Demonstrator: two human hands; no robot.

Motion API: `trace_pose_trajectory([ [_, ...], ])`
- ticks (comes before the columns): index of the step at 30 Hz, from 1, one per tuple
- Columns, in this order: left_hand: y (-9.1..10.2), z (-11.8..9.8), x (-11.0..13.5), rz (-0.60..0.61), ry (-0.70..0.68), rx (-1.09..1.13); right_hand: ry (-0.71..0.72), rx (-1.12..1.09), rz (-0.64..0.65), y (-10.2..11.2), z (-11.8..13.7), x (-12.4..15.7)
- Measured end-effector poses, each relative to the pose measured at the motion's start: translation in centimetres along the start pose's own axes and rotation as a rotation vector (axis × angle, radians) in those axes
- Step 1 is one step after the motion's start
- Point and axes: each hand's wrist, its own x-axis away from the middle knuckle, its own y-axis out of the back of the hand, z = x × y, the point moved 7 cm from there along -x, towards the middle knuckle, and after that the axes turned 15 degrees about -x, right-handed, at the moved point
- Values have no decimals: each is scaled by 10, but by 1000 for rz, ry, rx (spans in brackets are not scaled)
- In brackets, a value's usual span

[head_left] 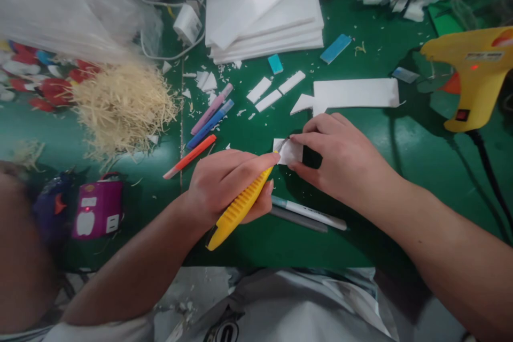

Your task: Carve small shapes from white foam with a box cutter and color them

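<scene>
Your left hand (pixel 230 181): fingers wrapped round a yellow cutter (pixel 242 206). Your right hand (pixel 340 144): thumb and forefinger pinching a small white piece (pixel 290 156), centre of the green table (pixel 300 251). Hazard: blade (pixel 282 145) beside your right forefinger; a slip or loose pinch could nick skin or tear the edge. Lettering: white marker (pixel 320 215), near; glue gun (pixel 473 80) label, right; both seemingly too blurred to read

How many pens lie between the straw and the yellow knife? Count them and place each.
3: pink pen uppermost, blue pen just below it, orange pen lowest, by the left hand.
</scene>
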Motion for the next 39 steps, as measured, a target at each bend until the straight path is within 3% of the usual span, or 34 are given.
trace_pose_trajectory([
  [9,-1,-2,-3,8,-27,-4,-2,17,-6,0,2,0],
  [14,3,-3,-1,-71,-38,10,3,23,-19,0,2,1],
  [19,0,-1,2,31,-12,-34,-3,31,-21,0,2,2],
  [39,7,0,3,73,-60,-2,24,11,-36,0,4,4],
])
